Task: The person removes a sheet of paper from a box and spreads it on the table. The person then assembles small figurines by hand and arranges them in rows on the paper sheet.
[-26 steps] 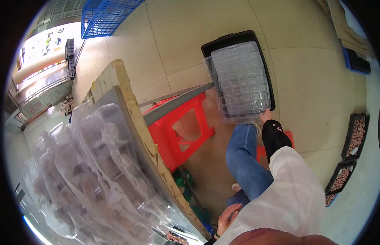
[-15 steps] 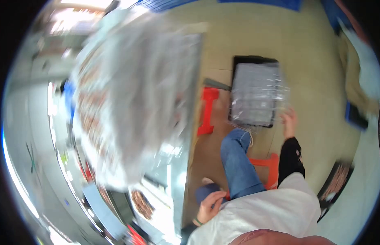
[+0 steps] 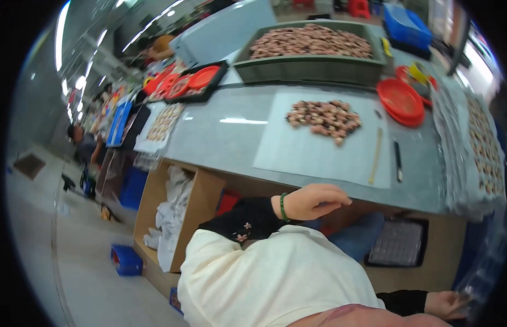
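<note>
My left hand (image 3: 314, 201), with a green bead bracelet at the wrist, hovers in front of the table's near edge. Its fingers are loosely stretched and hold nothing. Low on the right, my right hand (image 3: 447, 305) grips the edge of a clear plastic tray (image 3: 486, 272), blurred and partly cut off by the picture's rim. On the table, a white sheet (image 3: 275, 150) bears a heap of small pinkish and dark pieces (image 3: 325, 121). A thin yellowish stick (image 3: 376, 155) lies on that sheet, and a black pen-like tool (image 3: 398, 161) rests just right of it.
Tall stacked trays of pieces (image 3: 479, 144) stand at the table's right end. Red plates (image 3: 400, 101) and a large green-grey bin (image 3: 308, 71) full of pieces sit behind. Below are a black crate (image 3: 423, 242) with clear trays and a wooden box (image 3: 196, 212) of crumpled paper.
My view has swung from the floor up to the table. My right hand, earlier beside the clear trays on the black crate, now holds a clear tray away from them.
</note>
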{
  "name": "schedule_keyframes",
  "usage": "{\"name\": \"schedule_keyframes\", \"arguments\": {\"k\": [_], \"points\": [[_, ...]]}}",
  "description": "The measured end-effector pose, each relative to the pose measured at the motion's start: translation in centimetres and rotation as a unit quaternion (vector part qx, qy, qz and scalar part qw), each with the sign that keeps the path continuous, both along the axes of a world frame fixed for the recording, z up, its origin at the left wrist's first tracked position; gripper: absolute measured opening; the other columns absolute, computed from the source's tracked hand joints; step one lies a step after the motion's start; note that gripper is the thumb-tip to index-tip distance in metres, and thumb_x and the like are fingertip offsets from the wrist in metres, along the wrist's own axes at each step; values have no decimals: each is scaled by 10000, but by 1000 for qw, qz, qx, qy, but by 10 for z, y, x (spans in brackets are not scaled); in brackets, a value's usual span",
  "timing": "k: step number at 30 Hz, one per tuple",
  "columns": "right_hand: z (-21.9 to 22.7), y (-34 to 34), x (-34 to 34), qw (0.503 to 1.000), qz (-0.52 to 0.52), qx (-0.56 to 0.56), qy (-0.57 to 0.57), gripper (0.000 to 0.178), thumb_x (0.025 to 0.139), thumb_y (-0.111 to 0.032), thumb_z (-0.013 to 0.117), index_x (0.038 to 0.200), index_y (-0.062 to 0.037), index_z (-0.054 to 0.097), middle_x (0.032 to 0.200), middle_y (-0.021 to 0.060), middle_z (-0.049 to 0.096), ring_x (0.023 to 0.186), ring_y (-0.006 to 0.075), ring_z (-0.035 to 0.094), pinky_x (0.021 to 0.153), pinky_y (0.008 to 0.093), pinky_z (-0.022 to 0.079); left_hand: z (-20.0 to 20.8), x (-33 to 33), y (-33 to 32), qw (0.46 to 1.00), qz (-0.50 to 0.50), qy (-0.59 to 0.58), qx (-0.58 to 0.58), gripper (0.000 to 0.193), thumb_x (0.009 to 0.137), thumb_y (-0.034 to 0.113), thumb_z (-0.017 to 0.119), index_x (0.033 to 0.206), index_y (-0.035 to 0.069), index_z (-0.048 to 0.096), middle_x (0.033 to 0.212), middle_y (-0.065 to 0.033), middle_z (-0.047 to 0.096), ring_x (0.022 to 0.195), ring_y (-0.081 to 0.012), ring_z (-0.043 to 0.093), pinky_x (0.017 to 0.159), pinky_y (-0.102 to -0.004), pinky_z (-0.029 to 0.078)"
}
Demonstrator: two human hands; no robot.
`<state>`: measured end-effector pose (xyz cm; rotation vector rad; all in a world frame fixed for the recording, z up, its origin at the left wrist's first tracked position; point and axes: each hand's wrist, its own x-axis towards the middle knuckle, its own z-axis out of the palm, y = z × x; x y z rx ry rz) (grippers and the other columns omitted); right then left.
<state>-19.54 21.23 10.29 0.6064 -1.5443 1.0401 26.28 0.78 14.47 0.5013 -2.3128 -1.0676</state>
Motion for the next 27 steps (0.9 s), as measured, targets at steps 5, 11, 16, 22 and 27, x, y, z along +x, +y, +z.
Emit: {"name": "schedule_keyframes", "arguments": {"k": [5, 11, 16, 22, 27], "points": [[55, -156, 155, 810, 573, 19, -122, 411, 801, -15, 450, 1212, -15, 459, 1215, 216, 447, 1048, 272, 515, 676, 287, 477, 11, 65, -10, 956, 200, 210, 49, 579, 818, 77, 535, 1310, 95, 230, 1268, -111, 385, 1086, -248, 453, 861, -387, 399], [48, -230, 425, 286, 816, 101, -493, 718, 642, 102, 364, 1331, -87, 293, 1208, 173, 462, 870, 219, 592, 451, 147, 394, -39, 159, 11, 692, 335, 634, 82, 621, 848, 131, 510, 1328, 142, 116, 1300, -139, 313, 1103, -286, 443, 865, -420, 415], [16, -224, 516, 109, 792, 236, -552, 667, 743, 33, 460, 1345, -87, 198, 1175, 170, 446, 914, 232, 565, 546, 199, 478, -44, 245, 42, 529, 552, 635, 108, 474, 850, 95, 502, 1245, 74, 241, 1095, -149, 491, 880, -230, 576, 691, -324, 499], [-5, -242, 543, 81, 762, 326, -554, 655, 837, -94, 519, 1354, -97, 117, 1120, 127, 454, 910, 178, 534, 703, 264, 495, -75, 310, 25, 544, 540, 547, 337, 240, 806, 198, 601, 965, 72, 472, 903, -58, 537, 775, -143, 555, 642, -266, 468], [-2, -269, 540, 110, 709, 471, -514, 614, 859, -138, 503, 1351, -84, 140, 1048, 121, 508, 882, 139, 532, 683, 233, 473, -83, 331, 57, 538, 666, 384, 345, 404, 803, 185, 598, 1143, 22, 453, 913, -16, 538, 808, -110, 530, 669, -250, 450]]}}
